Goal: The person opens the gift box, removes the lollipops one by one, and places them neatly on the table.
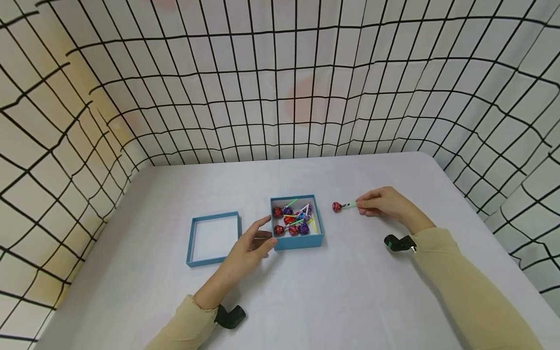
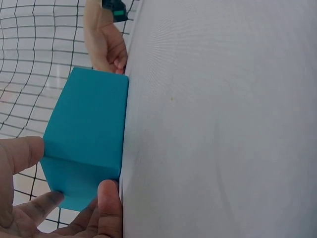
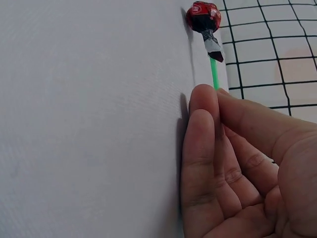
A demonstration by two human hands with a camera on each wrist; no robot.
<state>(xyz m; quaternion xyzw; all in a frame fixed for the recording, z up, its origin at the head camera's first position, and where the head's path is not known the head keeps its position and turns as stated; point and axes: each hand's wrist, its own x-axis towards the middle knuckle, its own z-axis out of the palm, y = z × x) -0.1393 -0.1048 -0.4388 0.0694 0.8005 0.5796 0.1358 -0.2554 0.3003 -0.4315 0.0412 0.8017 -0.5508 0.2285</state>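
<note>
An open blue box (image 1: 299, 242) holds several lollipops (image 1: 293, 219) in red and purple wrappers, with green, yellow and white sticks. My left hand (image 1: 246, 250) touches the box's left side, its thumb by the near left corner; the blue wall (image 2: 89, 119) fills part of the left wrist view. To the right of the box, my right hand (image 1: 385, 206) pinches the green stick of a red-wrapped lollipop (image 1: 336, 207) between thumb and fingertips. The candy end points left toward the box, just above or on the table, as the lollipop (image 3: 204, 17) shows in the right wrist view.
A shallow blue lid (image 1: 190, 243) with a white inside lies on the table left of the box, behind the left hand. The table (image 1: 332, 301) has a white cover. Behind it and at both sides hangs white cloth with a black grid (image 1: 280, 87).
</note>
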